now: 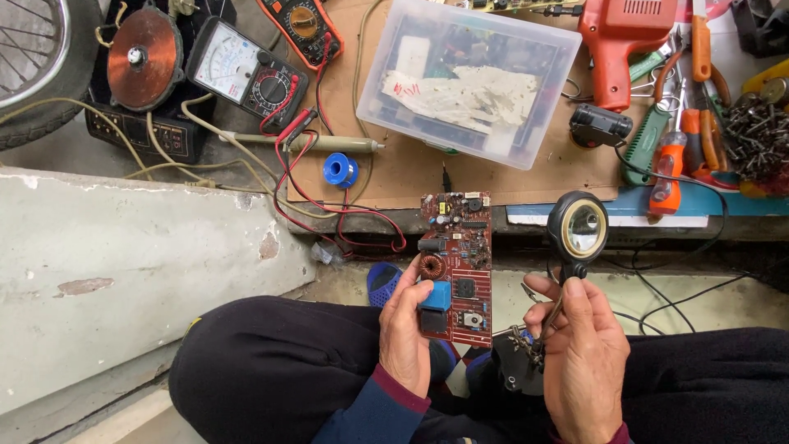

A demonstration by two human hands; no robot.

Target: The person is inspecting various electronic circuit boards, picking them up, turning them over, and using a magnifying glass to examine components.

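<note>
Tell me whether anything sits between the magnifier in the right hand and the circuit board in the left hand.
Nothing visible does. The round magnifier stands just right of the red circuit board, with only open air between them. The left hand and right hand sit lower.

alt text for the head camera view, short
A seated person's left hand holds up a red circuit board while the right hand grips a round magnifier on a stand. Beyond lie a clear plastic box, two multimeters and orange-handled tools.
</note>
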